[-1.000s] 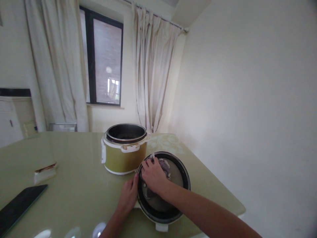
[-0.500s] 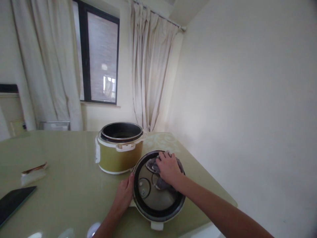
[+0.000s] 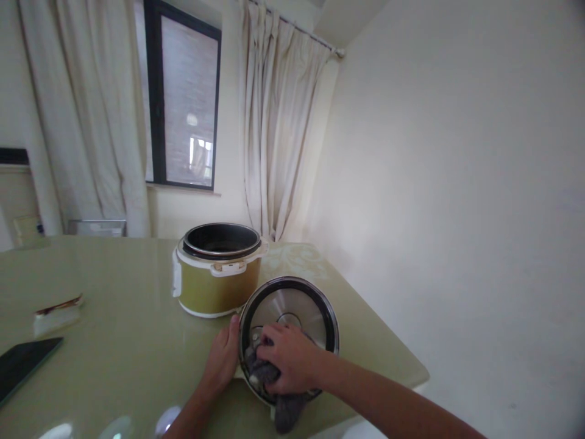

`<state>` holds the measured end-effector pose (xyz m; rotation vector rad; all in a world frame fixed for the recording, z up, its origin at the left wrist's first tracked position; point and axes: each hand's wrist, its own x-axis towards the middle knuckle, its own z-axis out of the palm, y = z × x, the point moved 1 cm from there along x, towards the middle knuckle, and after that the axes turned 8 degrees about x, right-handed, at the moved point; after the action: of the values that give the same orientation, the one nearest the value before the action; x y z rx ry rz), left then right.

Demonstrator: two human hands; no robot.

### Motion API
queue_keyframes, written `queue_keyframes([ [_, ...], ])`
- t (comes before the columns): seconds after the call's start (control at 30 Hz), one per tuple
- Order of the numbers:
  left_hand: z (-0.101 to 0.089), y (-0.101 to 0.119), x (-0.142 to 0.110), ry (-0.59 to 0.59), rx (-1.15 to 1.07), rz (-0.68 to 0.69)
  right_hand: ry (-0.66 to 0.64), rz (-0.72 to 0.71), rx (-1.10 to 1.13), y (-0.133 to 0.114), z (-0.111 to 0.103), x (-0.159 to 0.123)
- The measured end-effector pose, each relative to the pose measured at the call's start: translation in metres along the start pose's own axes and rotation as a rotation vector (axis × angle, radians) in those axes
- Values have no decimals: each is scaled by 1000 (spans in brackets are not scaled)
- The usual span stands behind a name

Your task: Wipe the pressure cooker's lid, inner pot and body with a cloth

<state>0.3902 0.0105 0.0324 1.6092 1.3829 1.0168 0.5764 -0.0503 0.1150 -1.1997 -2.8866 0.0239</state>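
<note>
A round pressure cooker lid (image 3: pixel 308 311) lies on the table with its metal inner face and dark sealing ring upward. My left hand (image 3: pixel 222 355) grips the lid's left edge, thumb along the rim. Bunched under the fingers of my right hand (image 3: pixel 295 358) is a grey cloth (image 3: pixel 289 414), pressed on the lower left of the inner face. Part of the cloth hangs over the near rim. The hand and cloth hide that lower area of the lid. Just behind stands the green and white cooker body (image 3: pixel 218 289), uncovered, its dark inner pot (image 3: pixel 222 238) inside.
On the shiny green table (image 3: pixel 132 292), a dark flat panel (image 3: pixel 27 366) and a small whitish object with a brown edge (image 3: pixel 57 316) lie at the left. A plain wall (image 3: pixel 448 183) rises beyond the table's right edge. Curtains and a window are behind.
My right hand has moved the cloth from the lid's upper right down to its lower left. My left hand keeps its hold on the edge.
</note>
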Motion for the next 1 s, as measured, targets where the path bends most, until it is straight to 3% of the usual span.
queue_keyframes([
  [0.17,-3,-6,3,-37,-118,12,198,47,-138,-6,4,43],
  [0.37,-3,-1,3,-41,-32,7,333,302,-237,24,-26,71],
  [0.5,-3,3,0,-21,7,10,300,399,-290,47,-40,52],
  [0.67,-2,2,-1,-45,18,-23,210,506,-283,57,-47,0],
  [0.73,-1,2,-2,-24,12,-29,124,484,-221,55,-47,-19],
  [0.83,0,3,-4,-24,-14,-33,-27,344,-106,46,-42,-36],
  [1.0,1,3,-5,-17,-49,-44,-117,14,30,18,-20,-29],
])
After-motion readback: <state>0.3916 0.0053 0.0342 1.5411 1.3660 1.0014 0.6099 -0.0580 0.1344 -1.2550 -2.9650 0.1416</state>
